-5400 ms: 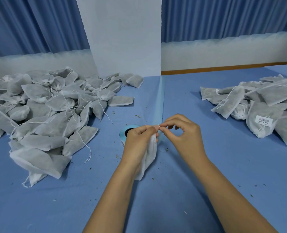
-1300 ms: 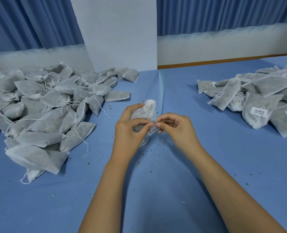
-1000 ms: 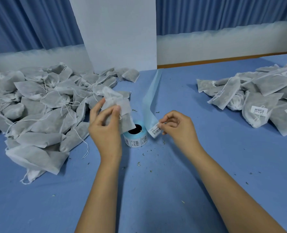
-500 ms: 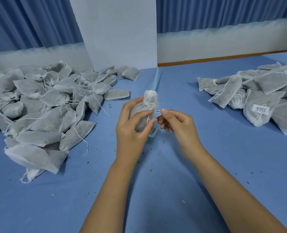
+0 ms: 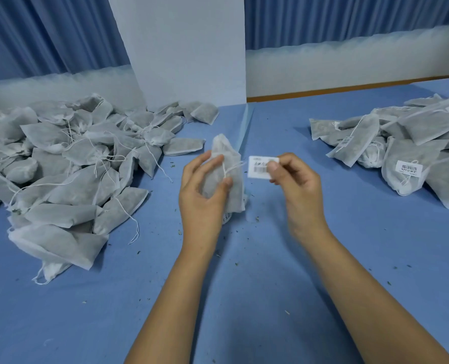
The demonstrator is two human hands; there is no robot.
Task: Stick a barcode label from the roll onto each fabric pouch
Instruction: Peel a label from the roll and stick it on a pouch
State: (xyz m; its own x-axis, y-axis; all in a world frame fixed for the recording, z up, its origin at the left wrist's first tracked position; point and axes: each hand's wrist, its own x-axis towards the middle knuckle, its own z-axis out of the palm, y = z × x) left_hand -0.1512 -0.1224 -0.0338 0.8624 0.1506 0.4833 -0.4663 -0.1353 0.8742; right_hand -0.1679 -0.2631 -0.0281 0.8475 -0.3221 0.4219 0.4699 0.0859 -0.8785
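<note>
L hand [image 5: 202, 195] holds one fabric pouch [image 5: 227, 164] upright above the table [image 5: 244, 298], at centre of view. Thumb and fingers are curled round its lower half, the gathered top end is pointing up, and a white drawstring [image 5: 231, 169] crosses the front.

R hand [image 5: 297, 190] pinches a barcode label [image 5: 260, 167] by its right edge betw. thumb and forefinger; the other fingers are loosely curled behind. Printed face is toward the camera, with bars and some text visible but too small to read. Label sits just beside the pouch on its right at approx. the same height, not touching it; a sliver of blue shows between them. R hand is slightly blurred.

A scrap of printed white peeks out under the L hand [image 5: 226, 216], prob. the roll, though it is mostly hidden and can't be told for sure. A pale blue backing strip [image 5: 245, 127] runs away from behind the pouch toward the white panel [image 5: 186, 48] standing at the back.

Far left is a big heap of plain pouches [image 5: 68, 158] with tangled strings and no labels showing. Far right, well apart, is a smaller stack of pouches [image 5: 407, 148], several w/ barcode stickers face up.

Table is covered in blue cloth with small dark-green flecks scattered round the hands. Blue curtain [image 5: 47, 35] hangs behind.
</note>
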